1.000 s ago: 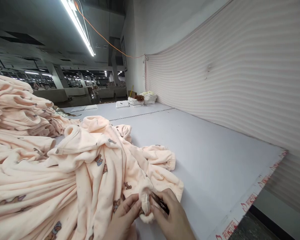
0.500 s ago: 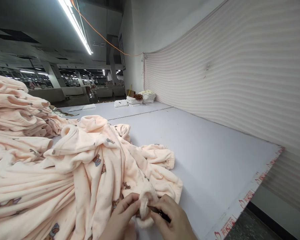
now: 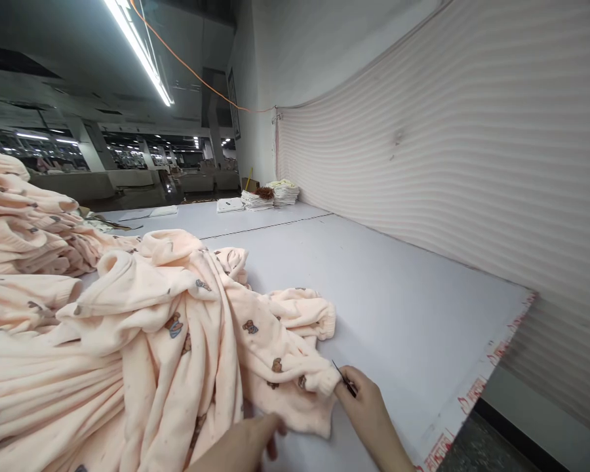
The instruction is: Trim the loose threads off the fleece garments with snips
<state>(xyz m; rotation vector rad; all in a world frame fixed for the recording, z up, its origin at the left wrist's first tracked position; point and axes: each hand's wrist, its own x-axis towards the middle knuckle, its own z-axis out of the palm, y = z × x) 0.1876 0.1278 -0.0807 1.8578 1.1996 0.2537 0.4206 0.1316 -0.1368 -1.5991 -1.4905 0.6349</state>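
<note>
A pale peach fleece garment [image 3: 209, 341] with small bear prints lies in loose folds across the left and middle of the table. My right hand [image 3: 361, 396] holds small black thread snips [image 3: 348, 385], their thin tip pointing up and away. Its fingertips are also at the end of a sleeve cuff [image 3: 324, 379] of the garment. Over the near edge of the cloth, my left hand [image 3: 258, 436] is slightly blurred, with loosely bent fingers apart and nothing seen in them. Another ribbed cuff [image 3: 328, 318] lies just beyond the right hand.
More peach garments [image 3: 24, 223] are heaped at the far left. Stacks of white folded pieces [image 3: 282, 193] stand at the table's far end. A striped cloth sheet [image 3: 423, 164] hangs along the right side. The grey table [image 3: 398, 314] has a taped right edge.
My left hand has let go of the cuff and moved down and away. My right hand, with the snips, has shifted right and up; the sleeve end now lies stretched out toward it.
</note>
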